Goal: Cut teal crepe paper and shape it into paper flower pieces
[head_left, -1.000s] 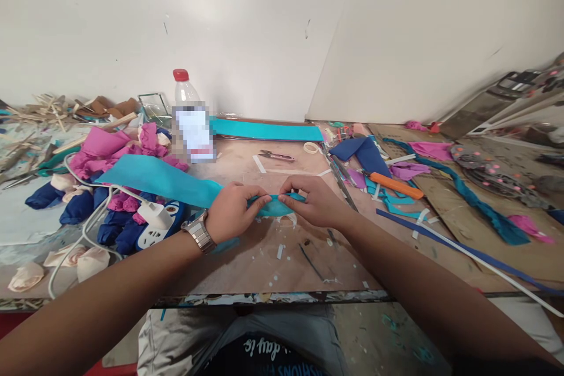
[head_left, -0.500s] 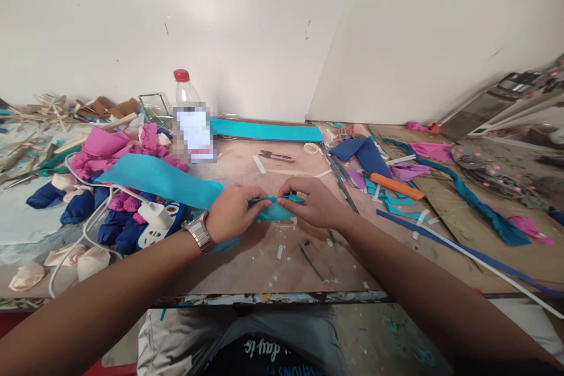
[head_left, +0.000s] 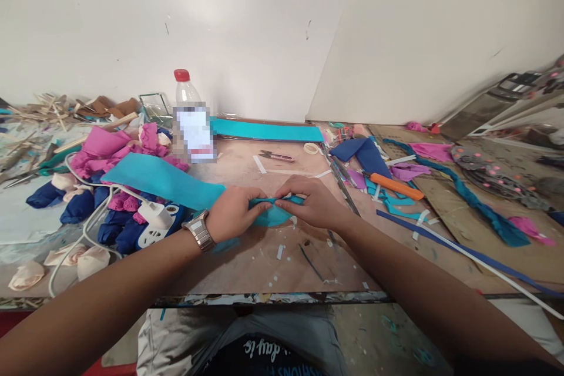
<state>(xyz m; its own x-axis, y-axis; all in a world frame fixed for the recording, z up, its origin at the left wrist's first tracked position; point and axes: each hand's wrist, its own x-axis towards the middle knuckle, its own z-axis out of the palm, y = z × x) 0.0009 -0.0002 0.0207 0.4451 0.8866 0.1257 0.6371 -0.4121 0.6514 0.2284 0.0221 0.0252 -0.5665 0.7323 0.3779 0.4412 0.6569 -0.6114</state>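
1. Our left hand (head_left: 231, 211) and right hand (head_left: 315, 202) met at the middle of the tabletop (head_left: 264, 264), both closed in a pinch on the teal fabric strip (head_left: 167, 181), fingertips nearly touching.
2. Between the hands the strip's near end was folded into a small bunched shape; we judged the folding only begun, since most of the strip trailed flat and unworked to the left of our left hand.
3. Left of that hand lay a white plug and cable (head_left: 152, 217) and pink and navy fabric pieces (head_left: 106, 147).
4. Beyond the hands stood a bottle (head_left: 187, 111) and small snips (head_left: 275, 156); to the right of our right hand lay an orange-handled tool (head_left: 394, 185).
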